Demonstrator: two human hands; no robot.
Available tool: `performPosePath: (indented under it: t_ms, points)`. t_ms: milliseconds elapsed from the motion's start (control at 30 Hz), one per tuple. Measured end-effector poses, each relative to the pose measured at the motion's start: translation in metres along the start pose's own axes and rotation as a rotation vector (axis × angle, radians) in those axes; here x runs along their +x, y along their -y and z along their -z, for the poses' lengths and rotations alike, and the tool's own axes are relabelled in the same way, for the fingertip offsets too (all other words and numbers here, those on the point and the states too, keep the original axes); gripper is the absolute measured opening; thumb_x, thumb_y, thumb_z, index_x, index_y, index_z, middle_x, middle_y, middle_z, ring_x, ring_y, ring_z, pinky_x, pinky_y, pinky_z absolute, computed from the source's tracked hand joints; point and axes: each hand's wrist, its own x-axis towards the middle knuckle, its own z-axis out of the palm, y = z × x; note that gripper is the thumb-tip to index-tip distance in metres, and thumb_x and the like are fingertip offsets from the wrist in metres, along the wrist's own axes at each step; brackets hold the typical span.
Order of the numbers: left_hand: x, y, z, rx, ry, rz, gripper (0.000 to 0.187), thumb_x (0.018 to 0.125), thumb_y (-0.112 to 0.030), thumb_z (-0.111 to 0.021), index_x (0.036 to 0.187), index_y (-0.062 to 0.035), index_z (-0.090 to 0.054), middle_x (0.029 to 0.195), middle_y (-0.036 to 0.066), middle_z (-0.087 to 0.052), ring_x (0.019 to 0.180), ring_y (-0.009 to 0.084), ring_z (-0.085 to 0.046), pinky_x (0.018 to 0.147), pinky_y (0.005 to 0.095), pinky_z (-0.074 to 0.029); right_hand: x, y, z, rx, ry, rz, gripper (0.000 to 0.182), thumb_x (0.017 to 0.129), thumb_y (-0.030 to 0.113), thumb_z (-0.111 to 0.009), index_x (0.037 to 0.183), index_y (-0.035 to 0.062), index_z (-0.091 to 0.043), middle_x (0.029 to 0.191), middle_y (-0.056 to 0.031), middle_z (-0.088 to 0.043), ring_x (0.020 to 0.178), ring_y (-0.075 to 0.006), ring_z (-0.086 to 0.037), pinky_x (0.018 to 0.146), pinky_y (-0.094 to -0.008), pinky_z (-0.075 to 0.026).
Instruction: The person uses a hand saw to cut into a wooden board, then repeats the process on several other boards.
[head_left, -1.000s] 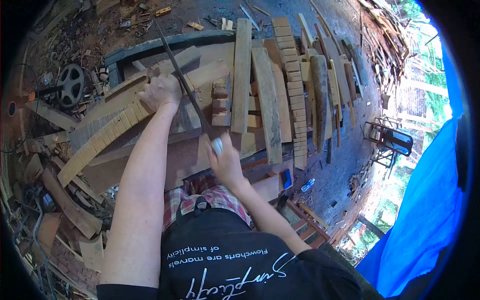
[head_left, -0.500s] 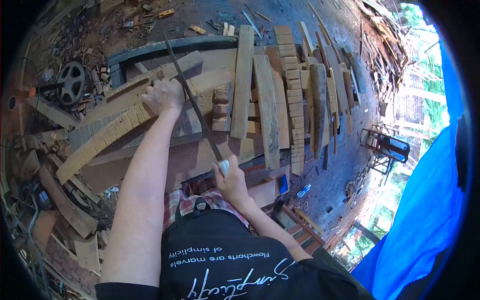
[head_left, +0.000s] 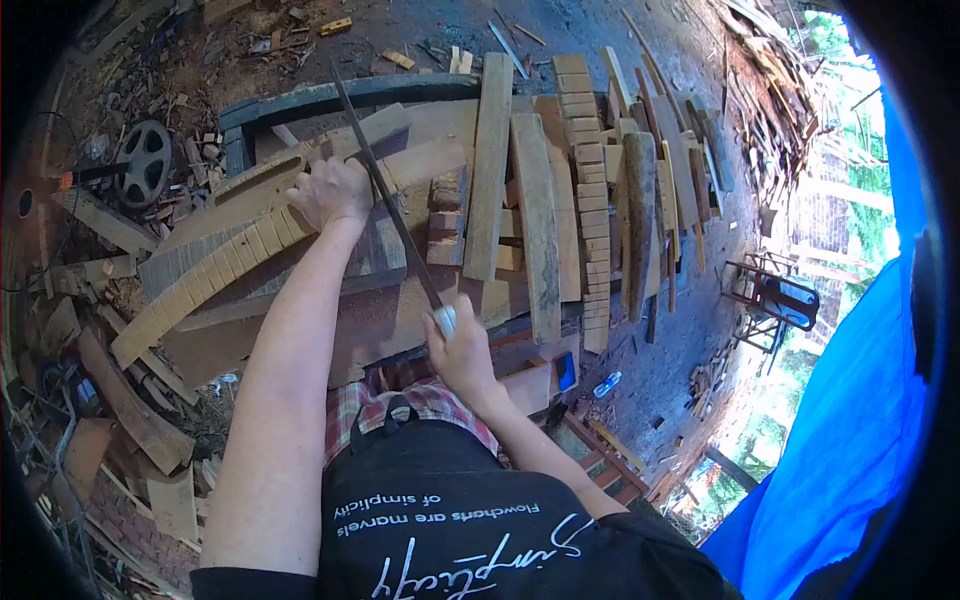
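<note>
A curved wooden piece (head_left: pixel 215 268) with a row of cuts along its edge lies across boards on the work surface. My left hand (head_left: pixel 335 192) is closed over it, just left of a long narrow blade. That blade (head_left: pixel 385 190) crosses the piece at a slant, its far end pointing up and left. My right hand (head_left: pixel 462 345) is wrapped round the pale handle (head_left: pixel 445 320) of this saw, close to my body. Where blade meets wood is partly hidden beside my left fingers.
Several long boards (head_left: pixel 487 165) and a notched strip (head_left: pixel 590 210) lie to the right. A handwheel (head_left: pixel 144 164) stands at the left. Wood scraps litter the ground. Farther right are a chair (head_left: pixel 785 298) and a blue tarp (head_left: pixel 850 430); a bottle (head_left: pixel 607 384) lies below the boards.
My right hand and the saw have moved slightly forward, away from my body. My left hand remains on the curved piece.
</note>
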Motion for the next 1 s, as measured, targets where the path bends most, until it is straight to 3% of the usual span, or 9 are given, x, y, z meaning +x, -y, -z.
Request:
performPosePath:
  t_ms: [133, 333, 467, 533, 633, 733, 800, 867, 1000]
  points:
    - [0.006, 0.004, -0.007, -0.012, -0.039, 0.009, 0.036, 0.090, -0.032, -0.039, 0.090, -0.0164, -0.072, 0.096, 0.009, -0.069, 0.093, 0.0309, -0.064, 0.080, 0.0501, -0.042, 0.100, 0.034, -0.031, -0.087, -0.018, 0.048, 0.029, 0.089, 0.020, -0.060, 0.101, 0.0006, -0.042, 0.079, -0.0293, -0.059, 0.078, -0.0489, -0.058, 0.065, -0.0541, -0.044]
    - [0.001, 0.000, 0.001, -0.026, -0.040, 0.014, 0.035, 0.090, -0.032, -0.041, 0.090, -0.0155, -0.072, 0.095, 0.008, -0.069, 0.095, 0.0303, -0.063, 0.080, 0.0496, -0.042, 0.003, 0.010, 0.002, 0.059, -0.030, 0.033, 0.028, 0.088, 0.018, -0.061, 0.103, 0.0020, -0.042, 0.080, -0.0297, -0.059, 0.079, -0.0495, -0.057, 0.064, -0.0526, -0.045]
    - [0.002, 0.001, -0.002, -0.055, -0.045, 0.004, 0.036, 0.090, -0.032, -0.041, 0.089, -0.0139, -0.072, 0.097, 0.009, -0.069, 0.097, 0.0302, -0.062, 0.081, 0.0493, -0.042, 0.028, 0.009, -0.006, 0.022, 0.006, -0.002, 0.027, 0.088, 0.017, -0.061, 0.100, 0.0021, -0.042, 0.082, -0.0290, -0.059, 0.079, -0.0488, -0.058, 0.063, -0.0524, -0.045]
    - [0.004, 0.004, -0.010, -0.029, -0.070, -0.016, 0.036, 0.089, -0.032, -0.041, 0.089, -0.0136, -0.072, 0.097, 0.009, -0.069, 0.097, 0.0303, -0.062, 0.081, 0.0492, -0.042, 0.079, 0.018, -0.028, -0.034, -0.036, 0.138, 0.026, 0.089, 0.017, -0.060, 0.098, 0.0019, -0.041, 0.082, -0.0292, -0.059, 0.080, -0.0485, -0.057, 0.064, -0.0527, -0.044]
    - [0.002, 0.006, -0.005, -0.019, -0.040, -0.019, 0.035, 0.089, -0.031, -0.041, 0.090, -0.0137, -0.072, 0.098, 0.009, -0.069, 0.097, 0.0298, -0.062, 0.080, 0.0491, -0.042, 0.088, 0.026, -0.027, -0.004, -0.017, 0.078, 0.025, 0.089, 0.016, -0.060, 0.096, 0.0015, -0.040, 0.082, -0.0292, -0.059, 0.081, -0.0484, -0.057, 0.065, -0.0529, -0.044]
    - [0.005, -0.002, 0.006, -0.061, 0.020, 0.022, 0.035, 0.088, -0.029, -0.042, 0.090, -0.0136, -0.073, 0.097, 0.009, -0.069, 0.097, 0.0290, -0.062, 0.081, 0.0474, -0.041, 0.013, 0.005, -0.006, 0.097, -0.069, 0.058, 0.027, 0.088, 0.017, -0.061, 0.097, 0.0020, -0.040, 0.080, -0.0281, -0.057, 0.081, -0.0494, -0.056, 0.066, -0.0520, -0.045]
    - [0.006, -0.001, 0.006, -0.070, 0.038, 0.050, 0.035, 0.086, -0.028, -0.042, 0.089, -0.0130, -0.074, 0.096, 0.009, -0.070, 0.095, 0.0286, -0.063, 0.082, 0.0458, -0.040, -0.024, -0.005, 0.006, 0.012, 0.033, -0.046, 0.028, 0.087, 0.016, -0.062, 0.098, 0.0023, -0.040, 0.080, -0.0282, -0.057, 0.083, -0.0494, -0.056, 0.067, -0.0516, -0.045]
    - [0.002, 0.000, 0.000, -0.074, -0.059, 0.010, 0.035, 0.087, -0.028, -0.042, 0.089, -0.0140, -0.074, 0.095, 0.009, -0.070, 0.094, 0.0286, -0.064, 0.082, 0.0459, -0.040, -0.008, -0.010, -0.003, 0.020, -0.006, 0.003, 0.027, 0.087, 0.016, -0.062, 0.098, 0.0021, -0.041, 0.081, -0.0283, -0.057, 0.083, -0.0490, -0.056, 0.067, -0.0517, -0.045]
    - [0.006, 0.004, -0.004, -0.026, -0.038, 0.003, 0.036, 0.087, -0.028, -0.041, 0.091, -0.0144, -0.074, 0.097, 0.009, -0.070, 0.097, 0.0286, -0.063, 0.084, 0.0457, -0.040, 0.101, 0.031, -0.023, -0.031, 0.010, 0.072, 0.025, 0.088, 0.017, -0.060, 0.098, 0.0012, -0.044, 0.083, -0.0280, -0.059, 0.082, -0.0487, -0.057, 0.066, -0.0523, -0.046]
